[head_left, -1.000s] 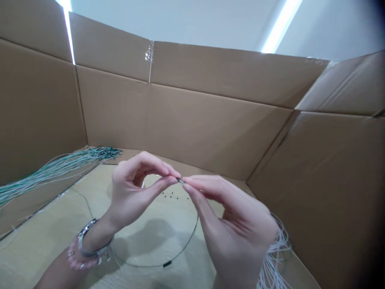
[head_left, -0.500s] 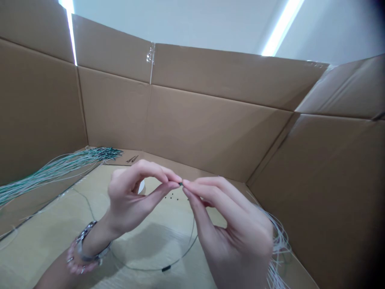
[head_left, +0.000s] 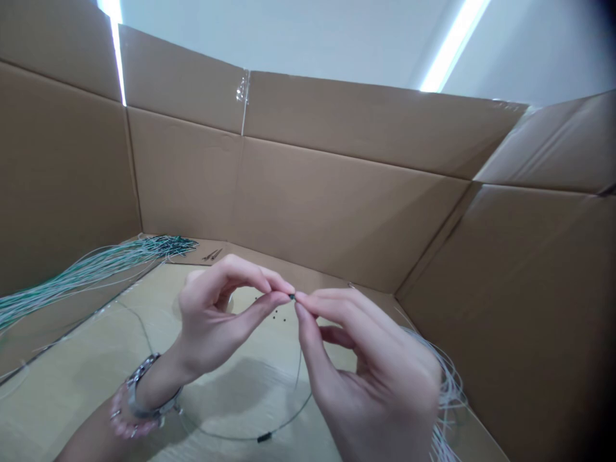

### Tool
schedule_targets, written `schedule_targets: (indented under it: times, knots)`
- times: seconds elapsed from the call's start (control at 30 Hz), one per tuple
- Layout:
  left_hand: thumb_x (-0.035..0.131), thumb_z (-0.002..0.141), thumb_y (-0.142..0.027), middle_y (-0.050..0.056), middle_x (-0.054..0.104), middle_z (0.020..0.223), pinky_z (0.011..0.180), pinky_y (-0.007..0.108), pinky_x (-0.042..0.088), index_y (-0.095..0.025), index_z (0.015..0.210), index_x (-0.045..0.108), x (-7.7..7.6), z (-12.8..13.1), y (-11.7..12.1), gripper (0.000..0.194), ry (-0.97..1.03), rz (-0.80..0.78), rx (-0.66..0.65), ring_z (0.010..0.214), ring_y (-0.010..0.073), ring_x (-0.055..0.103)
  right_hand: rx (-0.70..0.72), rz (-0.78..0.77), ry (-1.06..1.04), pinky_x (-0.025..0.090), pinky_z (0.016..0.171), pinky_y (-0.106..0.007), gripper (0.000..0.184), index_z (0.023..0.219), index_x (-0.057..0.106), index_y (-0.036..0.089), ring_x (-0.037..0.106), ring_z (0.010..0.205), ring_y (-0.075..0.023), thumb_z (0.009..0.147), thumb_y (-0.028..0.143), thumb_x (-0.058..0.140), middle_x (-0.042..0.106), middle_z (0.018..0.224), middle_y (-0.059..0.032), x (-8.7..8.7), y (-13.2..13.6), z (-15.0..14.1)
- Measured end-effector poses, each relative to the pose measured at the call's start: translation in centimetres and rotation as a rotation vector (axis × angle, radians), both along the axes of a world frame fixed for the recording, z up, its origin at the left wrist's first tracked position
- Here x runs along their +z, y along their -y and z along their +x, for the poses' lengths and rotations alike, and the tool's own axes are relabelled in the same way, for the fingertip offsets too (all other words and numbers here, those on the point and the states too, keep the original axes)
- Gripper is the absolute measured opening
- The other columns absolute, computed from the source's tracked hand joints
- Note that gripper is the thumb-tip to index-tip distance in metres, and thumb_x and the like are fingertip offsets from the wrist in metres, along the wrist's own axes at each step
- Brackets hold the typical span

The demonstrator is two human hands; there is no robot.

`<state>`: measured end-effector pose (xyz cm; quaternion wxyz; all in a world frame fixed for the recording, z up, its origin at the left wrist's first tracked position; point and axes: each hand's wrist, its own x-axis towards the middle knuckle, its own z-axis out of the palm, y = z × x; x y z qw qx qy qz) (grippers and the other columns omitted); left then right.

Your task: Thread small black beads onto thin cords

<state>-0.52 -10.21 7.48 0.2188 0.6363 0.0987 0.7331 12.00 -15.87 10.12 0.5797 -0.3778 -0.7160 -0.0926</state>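
My left hand point(head_left: 235, 311) is closed in a pinch, thumb against forefinger, on a small dark green piece point(head_left: 291, 296). At the right end of that piece, the fingertips of my right hand point(head_left: 368, 359) pinch too; much of it is covered by the fingers. Below my right fingers a thin grey wire point(head_left: 299, 369) hangs, its upper end hidden. A thin cable point(head_left: 221, 437) curves over the table under both hands and carries a short black sleeve point(head_left: 264, 437).
Cardboard walls point(head_left: 337, 212) surround the pale tabletop point(head_left: 212, 398). Green and white wires point(head_left: 91, 273) lie bundled at left, beside several small pointed metal pieces point(head_left: 212, 255). White wires point(head_left: 447, 385) lie at right. Several tiny dark bits point(head_left: 276, 316) dot the table behind the hands.
Both hands have shifted slightly to the right in view, still pinching the small piece. The hanging wire has swung left, and the black sleeve sits slightly lower.
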Motion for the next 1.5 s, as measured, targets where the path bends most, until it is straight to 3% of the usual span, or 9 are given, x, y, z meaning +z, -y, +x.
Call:
schedule_targets:
  times: [0.27,0.4,0.5,0.6,0.77,1.0,1.1,1.33,1.5]
  knots:
    - [0.069,0.069,0.002,-0.001,0.071,0.074,0.064,0.024,0.058,-0.020,0.078,0.059,0.0,0.0,0.1,0.026,-0.019,0.005,0.024,0.072,0.0143,0.070,-0.058,0.035,0.041,0.051,0.049,-0.019,0.014,0.073,0.060,0.017,0.055,0.057,-0.0078,0.077,0.004,0.059,0.059,0.066,0.0009,0.1,0.2,0.0]
    - [0.069,0.068,0.004,-0.002,0.072,0.076,0.064,0.023,0.056,-0.020,0.079,0.060,0.0,-0.4,0.0,0.028,-0.111,0.044,0.118,0.071,0.0137,0.070,-0.103,0.064,0.105,0.050,0.055,-0.019,0.014,0.074,0.062,0.016,0.057,0.061,-0.0078,0.077,0.003,0.060,0.063,0.070,0.0002,0.2,0.0,0.3]
    - [0.069,0.068,0.004,-0.001,0.073,0.077,0.064,0.022,0.056,-0.020,0.082,0.061,-0.1,-0.9,-0.3,0.028,-0.222,0.136,0.196,0.070,0.0137,0.070,-0.070,0.039,0.124,0.050,0.058,-0.018,0.014,0.076,0.062,0.016,0.060,0.063,-0.0077,0.077,0.002,0.061,0.064,0.070,0.0007,0.2,-0.2,0.7]
    - [0.067,0.071,0.003,0.000,0.072,0.078,0.065,0.024,0.057,-0.019,0.087,0.060,0.1,-1.6,-0.7,0.027,-0.303,0.176,0.163,0.069,0.0134,0.069,-0.027,-0.030,0.102,0.050,0.057,-0.018,0.013,0.077,0.061,0.017,0.060,0.059,-0.0077,0.078,0.003,0.061,0.064,0.066,0.0029,0.2,-0.4,1.1]
    - [0.069,0.073,-0.004,0.000,0.070,0.073,0.062,0.023,0.057,-0.019,0.086,0.060,0.4,-2.2,-1.1,0.022,-0.392,0.029,0.056,0.065,0.0124,0.067,0.088,-0.074,0.053,0.053,0.057,-0.018,0.014,0.080,0.061,0.019,0.063,0.059,-0.0082,0.077,0.006,0.064,0.067,0.070,0.0044,0.0,-1.2,1.5]
    - [0.069,0.075,-0.009,-0.001,0.070,0.071,0.061,0.017,0.056,-0.019,0.079,0.056,0.3,-1.8,-1.1,0.017,-0.354,-0.071,0.195,0.066,0.0102,0.069,0.187,-0.170,-0.049,0.052,0.057,-0.010,0.021,0.092,0.061,0.023,0.065,0.066,-0.0042,0.077,0.009,0.066,0.068,0.075,0.0071,-0.2,-3.0,1.4]
    - [0.067,0.077,-0.009,-0.002,0.068,0.071,0.062,0.016,0.056,-0.019,0.078,0.053,0.1,-1.6,-1.3,0.017,-0.359,-0.048,0.208,0.069,0.0098,0.069,0.127,-0.194,-0.114,0.054,0.060,-0.014,0.026,0.096,0.057,0.024,0.065,0.067,-0.0059,0.075,0.011,0.067,0.068,0.075,0.0070,-0.4,-3.1,0.9]
    - [0.065,0.075,-0.004,-0.002,0.066,0.074,0.062,0.020,0.051,-0.019,0.079,0.047,-1.1,-1.3,-1.7,0.024,-0.388,0.147,0.393,0.071,0.0104,0.068,-0.036,-0.262,-0.121,0.052,0.069,-0.024,0.025,0.098,0.052,0.024,0.065,0.075,-0.0103,0.077,0.014,0.062,0.067,0.080,0.0049,-0.7,-2.5,-0.3]
    - [0.065,0.074,-0.007,-0.002,0.065,0.074,0.060,0.023,0.051,-0.020,0.077,0.045,-1.1,-1.9,-3.1,0.024,-0.318,0.154,0.431,0.070,0.0110,0.066,-0.154,-0.517,0.087,0.045,0.063,-0.028,0.032,0.102,0.048,0.022,0.059,0.072,-0.0133,0.073,0.010,0.055,0.064,0.081,0.0026,-1.3,-2.6,1.2]
